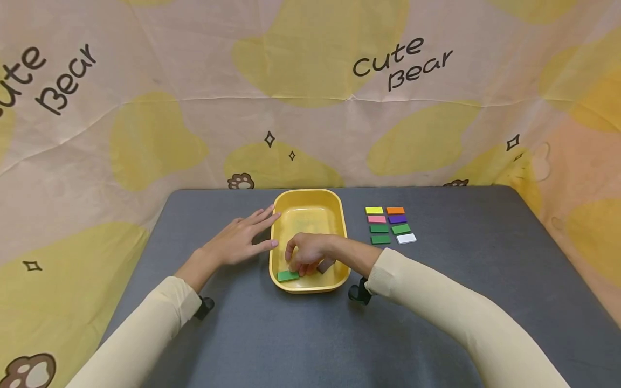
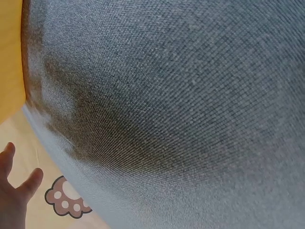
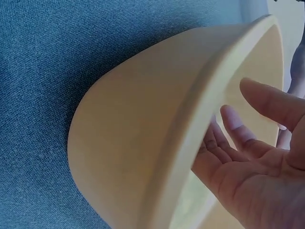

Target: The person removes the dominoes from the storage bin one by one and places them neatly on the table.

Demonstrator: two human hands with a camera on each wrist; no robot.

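A yellow plastic tray stands on the table between both hands. My left hand has its fingers spread, with the tips right at the tray's left rim. Reaching over the right side, my right hand is down inside the tray. Its fingertips are beside a green domino-like block in the near left corner. A grey-brown block lies under this hand, partly covered by it. In the right wrist view, thumb and fingers stand apart with nothing visible between them.
Right of the tray, several coloured blocks lie in two columns, among them a yellow block, an orange block and a white block. The dark grey table ends at a patterned cloth backdrop.
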